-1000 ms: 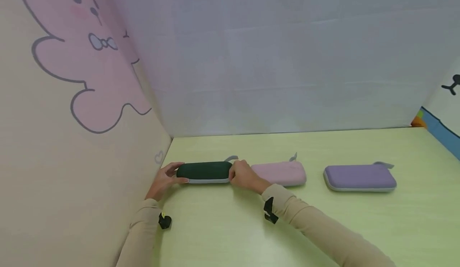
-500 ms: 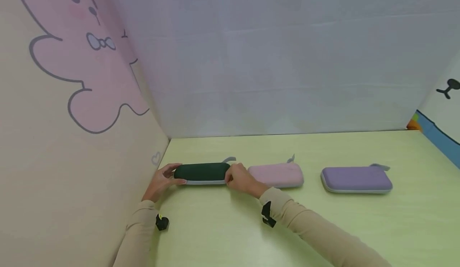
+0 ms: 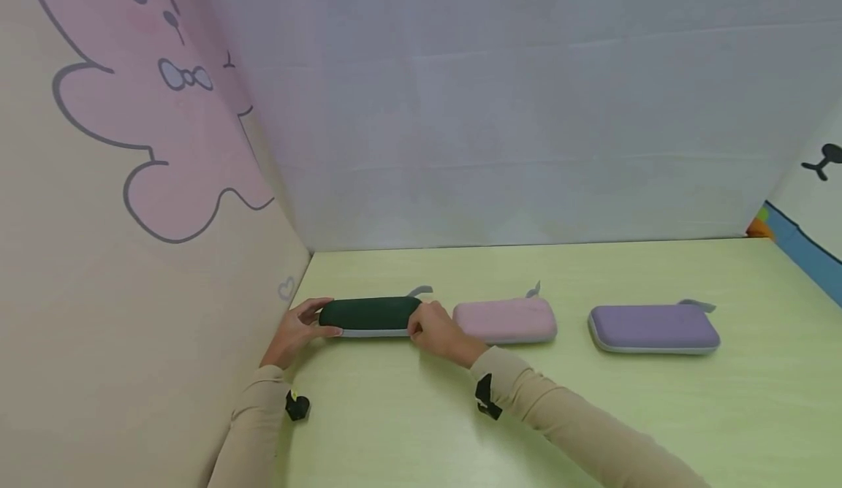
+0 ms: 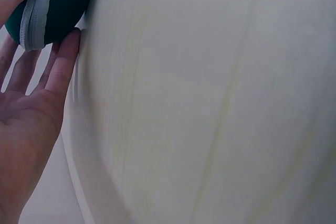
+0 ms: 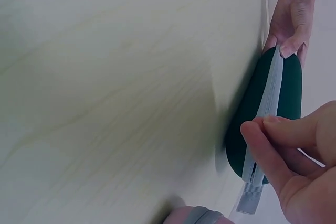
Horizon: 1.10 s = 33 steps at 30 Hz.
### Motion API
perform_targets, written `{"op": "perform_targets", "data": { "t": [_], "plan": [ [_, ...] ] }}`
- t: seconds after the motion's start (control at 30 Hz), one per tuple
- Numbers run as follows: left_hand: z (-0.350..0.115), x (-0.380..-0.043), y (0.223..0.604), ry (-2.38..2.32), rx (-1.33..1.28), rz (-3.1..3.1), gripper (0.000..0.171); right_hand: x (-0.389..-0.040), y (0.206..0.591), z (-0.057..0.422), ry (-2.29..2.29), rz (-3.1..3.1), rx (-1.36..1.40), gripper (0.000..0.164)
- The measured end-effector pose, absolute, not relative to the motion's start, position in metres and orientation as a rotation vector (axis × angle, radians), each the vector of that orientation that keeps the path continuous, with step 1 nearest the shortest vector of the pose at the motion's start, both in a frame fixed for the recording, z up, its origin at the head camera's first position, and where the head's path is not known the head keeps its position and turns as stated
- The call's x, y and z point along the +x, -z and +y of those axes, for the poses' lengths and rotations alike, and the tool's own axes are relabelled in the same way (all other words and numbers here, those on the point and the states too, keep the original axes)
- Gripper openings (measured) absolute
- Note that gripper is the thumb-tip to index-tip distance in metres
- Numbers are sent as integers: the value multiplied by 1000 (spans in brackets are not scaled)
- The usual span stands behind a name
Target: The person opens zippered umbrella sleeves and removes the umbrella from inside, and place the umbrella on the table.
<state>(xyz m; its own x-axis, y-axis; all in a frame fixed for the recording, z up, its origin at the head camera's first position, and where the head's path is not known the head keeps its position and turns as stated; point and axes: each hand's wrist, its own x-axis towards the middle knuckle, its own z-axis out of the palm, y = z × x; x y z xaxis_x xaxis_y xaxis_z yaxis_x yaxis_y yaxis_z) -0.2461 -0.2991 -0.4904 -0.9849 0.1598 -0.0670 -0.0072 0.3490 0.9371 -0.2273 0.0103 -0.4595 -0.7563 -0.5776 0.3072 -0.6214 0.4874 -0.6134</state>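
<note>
A dark green zippered pencil case (image 3: 368, 314) with a pale grey zip band lies near the left wall. My left hand (image 3: 294, 333) holds its left end, thumb on the front edge and fingers behind; in the left wrist view those fingers (image 4: 65, 59) support the rounded end. At the right part of the front edge, my right hand (image 3: 439, 332) pinches at the zipper (image 5: 270, 95) between thumb and forefinger, which hide the pull. In the right wrist view, a narrow dark gap shows in the zip band behind the pinch, near the grey strap (image 5: 249, 199).
A pink case (image 3: 505, 320) lies just right of my right hand, partly behind it. Farther right is a purple case (image 3: 654, 327). All rest on the pale green table (image 3: 395, 415), bounded by a left wall (image 3: 197, 313) and a white back sheet (image 3: 513, 145).
My right hand has slid a little left along the front edge of the green pencil case. The left hand keeps its hold. The head view has shifted slightly.
</note>
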Motion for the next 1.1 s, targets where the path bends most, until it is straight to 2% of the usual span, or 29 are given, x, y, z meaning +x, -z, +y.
{"op": "perform_targets", "data": {
  "t": [0.13,0.23,0.47,0.77,1.1],
  "plan": [
    [-293,-239,477,-1684,152,2463,68,-226,459,8,-1103,-2638,1088,25],
    [-296,-241,483,-1690,140,2465,69,-226,459,6,-1067,-2633,1096,27],
    [-296,-242,483,-1694,146,2466,70,-224,459,1,-1055,-2666,1077,45],
    [-301,-251,501,-1698,84,2470,71,-220,459,-3,-1087,-2639,1060,48],
    [-301,-250,501,-1710,83,2481,73,-219,461,-7,-1037,-2614,1029,47]
  ]
}}
